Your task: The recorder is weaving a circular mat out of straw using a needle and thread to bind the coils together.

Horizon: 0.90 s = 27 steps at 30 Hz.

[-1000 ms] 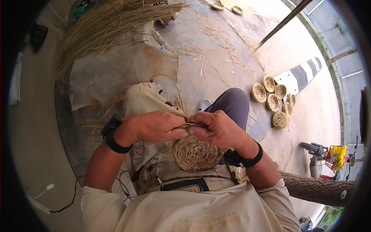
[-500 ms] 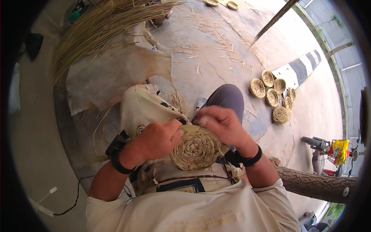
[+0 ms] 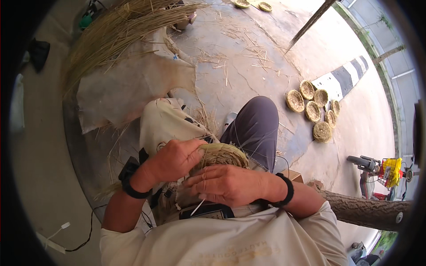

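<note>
A round woven straw basket point(image 3: 224, 155) is tilted in my lap, its rim edge facing up. My left hand point(image 3: 177, 157) is closed on the basket's left rim, thumb and fingers pinching the straw. Across the basket's near side lies my right hand point(image 3: 228, 184), fingers pressed together and pointing left. From under its fingertips pokes a thin white stick point(image 3: 197, 208), which the hand seems to grip. A thin thread point(image 3: 284, 158) loops to the right of the basket, over my dark trouser leg. The basket's lower part is hidden behind my right hand.
Several finished straw baskets point(image 3: 313, 111) sit on the ground to the right, near a striped black-and-white block point(image 3: 344, 77). A long straw bundle point(image 3: 128, 37) lies at upper left over a pale sheet point(image 3: 137, 84). A log point(image 3: 364, 210) and a parked bike point(image 3: 377, 168) are at right.
The basket has tipped from facing up flat to edge-on. My right hand has come down and left from its far right rim to its near side. My left hand keeps the rim.
</note>
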{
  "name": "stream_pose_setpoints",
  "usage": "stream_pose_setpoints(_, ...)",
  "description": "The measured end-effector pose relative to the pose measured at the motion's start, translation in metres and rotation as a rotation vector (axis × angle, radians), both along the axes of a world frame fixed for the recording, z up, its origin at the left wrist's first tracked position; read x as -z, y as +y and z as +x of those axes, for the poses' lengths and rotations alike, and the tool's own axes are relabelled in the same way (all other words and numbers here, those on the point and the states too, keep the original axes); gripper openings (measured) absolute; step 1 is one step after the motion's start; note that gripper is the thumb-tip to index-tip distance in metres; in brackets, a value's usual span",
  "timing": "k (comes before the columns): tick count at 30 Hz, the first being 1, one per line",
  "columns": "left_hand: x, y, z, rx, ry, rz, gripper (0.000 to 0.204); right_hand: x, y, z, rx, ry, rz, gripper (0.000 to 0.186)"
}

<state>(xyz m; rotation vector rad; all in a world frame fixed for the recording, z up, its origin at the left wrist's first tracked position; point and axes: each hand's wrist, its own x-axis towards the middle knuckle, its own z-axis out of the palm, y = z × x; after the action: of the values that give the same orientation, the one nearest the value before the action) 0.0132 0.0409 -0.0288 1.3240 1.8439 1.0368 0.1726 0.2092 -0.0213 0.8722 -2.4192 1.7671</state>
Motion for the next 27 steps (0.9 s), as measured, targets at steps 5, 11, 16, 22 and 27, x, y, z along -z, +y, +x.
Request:
stream_pose_setpoints(5, 0.001, 0.003, -0.004, -0.035, -0.113, 0.007, 0.024, 0.002, 0.002, -0.007, -0.07, -0.035, 0.022, 0.022)
stream_pose_setpoints(11, 0.011, -0.008, -0.022, -0.206, -0.013, -0.067, 0.027, -0.045, 0.059, 0.012, 0.264, 0.092, 0.252, 0.017)
stream_pose_setpoints(16, 0.01, -0.028, -0.057, -0.499, 0.063, 0.138, 0.027, -0.055, 0.129, 0.057, 0.822, -0.485, 0.564, 0.011)
stream_pose_setpoints(22, 0.005, -0.034, -0.062, -0.595, 0.166, 0.091, 0.024, -0.029, 0.097, 0.059, 0.937, -0.349, 0.113, 0.029)
stream_pose_setpoints(27, -0.005, -0.017, -0.023, -0.501, 0.165, 0.021, 0.022, -0.023, 0.027, 0.002, 0.606, -0.39, -0.019, 0.015)
